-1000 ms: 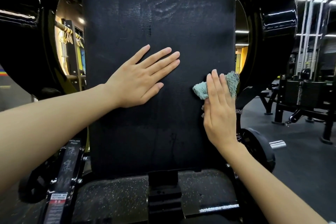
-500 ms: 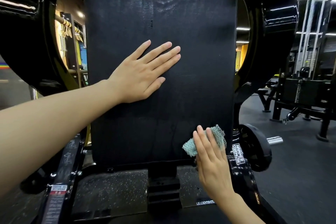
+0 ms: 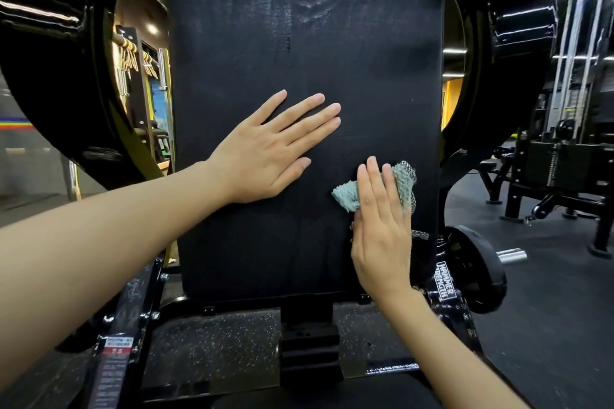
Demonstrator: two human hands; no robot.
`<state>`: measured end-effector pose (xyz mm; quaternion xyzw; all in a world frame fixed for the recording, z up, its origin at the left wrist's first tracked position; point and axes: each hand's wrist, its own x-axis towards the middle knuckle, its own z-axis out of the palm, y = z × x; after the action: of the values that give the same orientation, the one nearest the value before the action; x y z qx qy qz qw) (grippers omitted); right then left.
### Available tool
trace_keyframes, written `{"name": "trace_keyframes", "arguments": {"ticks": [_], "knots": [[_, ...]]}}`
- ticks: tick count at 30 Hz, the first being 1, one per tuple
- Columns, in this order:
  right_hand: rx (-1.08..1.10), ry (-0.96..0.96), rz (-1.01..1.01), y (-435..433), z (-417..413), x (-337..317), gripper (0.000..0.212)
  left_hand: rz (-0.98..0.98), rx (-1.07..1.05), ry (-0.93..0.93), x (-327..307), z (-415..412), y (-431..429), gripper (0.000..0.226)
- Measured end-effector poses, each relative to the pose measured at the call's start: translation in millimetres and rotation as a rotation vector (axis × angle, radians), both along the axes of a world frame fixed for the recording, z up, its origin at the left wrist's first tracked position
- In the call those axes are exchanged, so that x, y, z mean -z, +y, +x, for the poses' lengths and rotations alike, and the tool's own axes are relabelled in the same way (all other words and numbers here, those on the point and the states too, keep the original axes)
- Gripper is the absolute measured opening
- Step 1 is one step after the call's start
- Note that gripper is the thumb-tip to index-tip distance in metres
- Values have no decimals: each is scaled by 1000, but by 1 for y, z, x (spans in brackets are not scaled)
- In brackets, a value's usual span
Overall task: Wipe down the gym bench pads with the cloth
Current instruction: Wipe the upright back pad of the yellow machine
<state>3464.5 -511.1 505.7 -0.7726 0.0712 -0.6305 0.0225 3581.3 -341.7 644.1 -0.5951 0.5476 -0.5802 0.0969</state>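
Setting: a dimly lit gym, seen from the wearer's own eye level, with a tall black back pad (image 3: 305, 43) filling the middle of the view.
Left hand: the left hand (image 3: 269, 156) lies flat against the middle of the pad, palm down and gripping nothing, with its straight fingers (image 3: 309, 116) pointing up and to the right.
Right hand: the right hand (image 3: 382, 229) presses on the lower right part of the pad. Its fingers are straight and laid over the cloth rather than curled round it.
Cloth: a crumpled pale green cloth (image 3: 345, 197) is pinned between the right hand and the pad. It bulges out to the left of the fingers and shows a mesh-like patch past them on the right.
Pad surface: faint streaks (image 3: 315, 0) catch the light near the top.
Frame: black metal carries a white "HAMMER STRENGTH" label (image 3: 445, 279) just beside the right wrist, and a black weight plate (image 3: 475, 269) sits on a peg to its right.
Background: a cable machine (image 3: 571, 159) stands on the dark floor (image 3: 548, 325) at right.
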Motion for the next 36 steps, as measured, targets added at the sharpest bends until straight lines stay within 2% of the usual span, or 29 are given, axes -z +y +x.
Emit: {"name": "trace_keyframes", "arguments": {"ticks": [5, 8, 13, 16, 19, 23, 26, 32, 36], "knots": [[31, -67, 198, 45, 17, 25, 54, 49, 12, -10, 10, 3, 6, 59], [10, -54, 226, 82, 31, 35, 53, 102, 20, -31, 11, 7, 12, 58], [-49, 28, 31, 116, 51, 47, 52, 244, 39, -76, 1, 17, 31, 56], [-58, 91, -132, 99, 44, 47, 56, 263, 40, -90, -3, 24, 43, 55], [-56, 114, -197, 75, 31, 43, 56, 261, 39, -98, -5, 29, 53, 55], [9, 35, -98, 37, 11, 36, 57, 256, 49, -106, -5, 34, 58, 55], [28, -55, 67, 21, 4, 34, 54, 286, 58, -114, -9, 38, 59, 55], [16, -267, 375, 68, 34, 29, 53, 375, 87, -131, -21, 45, 61, 56], [12, -162, 225, 105, 50, 36, 51, 369, 105, -155, -23, 47, 62, 56]]}}
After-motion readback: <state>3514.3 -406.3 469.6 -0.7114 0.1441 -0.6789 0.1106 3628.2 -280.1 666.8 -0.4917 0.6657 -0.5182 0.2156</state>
